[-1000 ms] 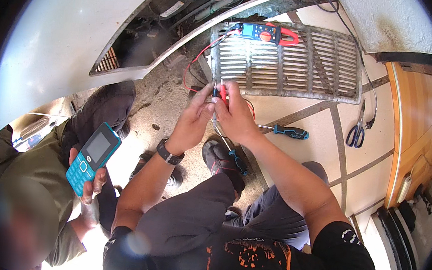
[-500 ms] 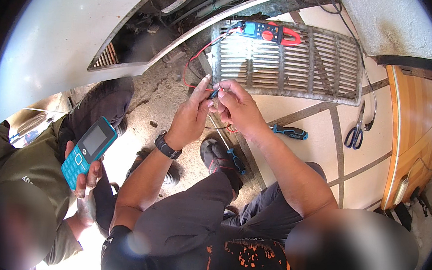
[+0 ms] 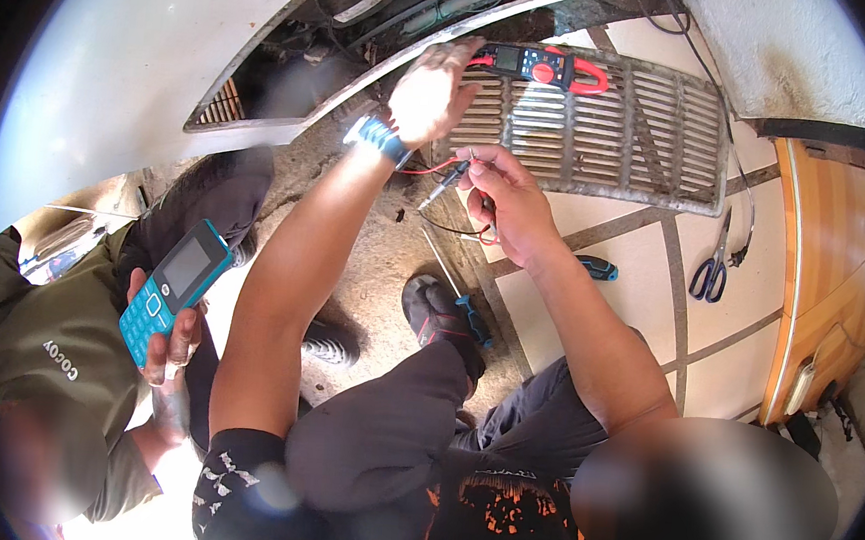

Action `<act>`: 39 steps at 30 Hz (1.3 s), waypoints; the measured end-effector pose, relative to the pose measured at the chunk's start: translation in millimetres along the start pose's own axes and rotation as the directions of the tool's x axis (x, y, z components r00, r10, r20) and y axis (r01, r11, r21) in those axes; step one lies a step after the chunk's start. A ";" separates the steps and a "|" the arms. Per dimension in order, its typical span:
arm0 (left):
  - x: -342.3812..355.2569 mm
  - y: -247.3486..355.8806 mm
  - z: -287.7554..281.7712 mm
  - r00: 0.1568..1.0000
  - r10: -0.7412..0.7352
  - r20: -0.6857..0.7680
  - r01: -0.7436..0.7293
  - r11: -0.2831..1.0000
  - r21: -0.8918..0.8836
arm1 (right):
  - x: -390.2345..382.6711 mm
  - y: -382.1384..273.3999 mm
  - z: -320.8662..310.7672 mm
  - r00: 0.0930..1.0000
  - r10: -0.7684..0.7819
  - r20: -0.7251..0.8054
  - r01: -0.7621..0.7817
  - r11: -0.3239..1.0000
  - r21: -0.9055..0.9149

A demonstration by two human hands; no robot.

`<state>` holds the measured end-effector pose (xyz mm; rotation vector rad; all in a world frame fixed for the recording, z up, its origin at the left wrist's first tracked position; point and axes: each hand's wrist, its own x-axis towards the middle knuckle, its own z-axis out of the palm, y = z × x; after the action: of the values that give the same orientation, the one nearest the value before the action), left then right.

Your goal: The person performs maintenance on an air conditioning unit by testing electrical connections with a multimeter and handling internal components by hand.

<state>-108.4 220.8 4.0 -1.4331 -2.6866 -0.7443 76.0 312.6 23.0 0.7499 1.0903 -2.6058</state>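
Two hands are at work over the floor [image 3: 590, 311]. Your left hand [image 3: 427, 94] reaches to the near end of the red clamp meter [image 3: 539, 67], which lies on the slatted metal grille [image 3: 653, 135] at the far side of the tiled floor; the fingers rest at the meter's end, and whether they are clenched on it cannot be told. Your right hand [image 3: 506, 197] is closed on the test probes [image 3: 446, 184], tips pointing left, their red and black leads [image 3: 456, 226] looping below the hand.

Judged progress: meter and probes are both in hand or at hand, so setup looks nearly done; no probe touches any contact, so the measurement itself remains.

A screwdriver [image 3: 459, 290] lies beside your shoe [image 3: 439, 321]; scissors [image 3: 711, 261] lie near the floor's right edge. Another person at your left holds a teal phone [image 3: 173, 287].
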 end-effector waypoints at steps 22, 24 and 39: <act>-9.3 43.3 29.6 0.789 -0.543 0.287 0.611 0.743 -0.273 | 16.9 -6.5 -33.0 1.000 0.025 0.012 -0.026 0.993 0.112; -15.5 28.5 38.1 0.855 -0.487 0.176 0.515 0.765 -0.387 | 16.5 -10.3 -35.1 0.999 0.031 0.017 -0.033 0.993 0.110; 75.7 -7.8 54.4 0.999 -0.037 0.030 0.038 0.999 -0.030 | 16.8 -10.7 -44.5 0.969 0.203 0.143 -0.214 0.975 0.064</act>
<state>-147.1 298.7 -30.5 -1.4154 -2.7435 -0.7765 74.2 351.8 -6.0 0.6542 0.8263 -2.4909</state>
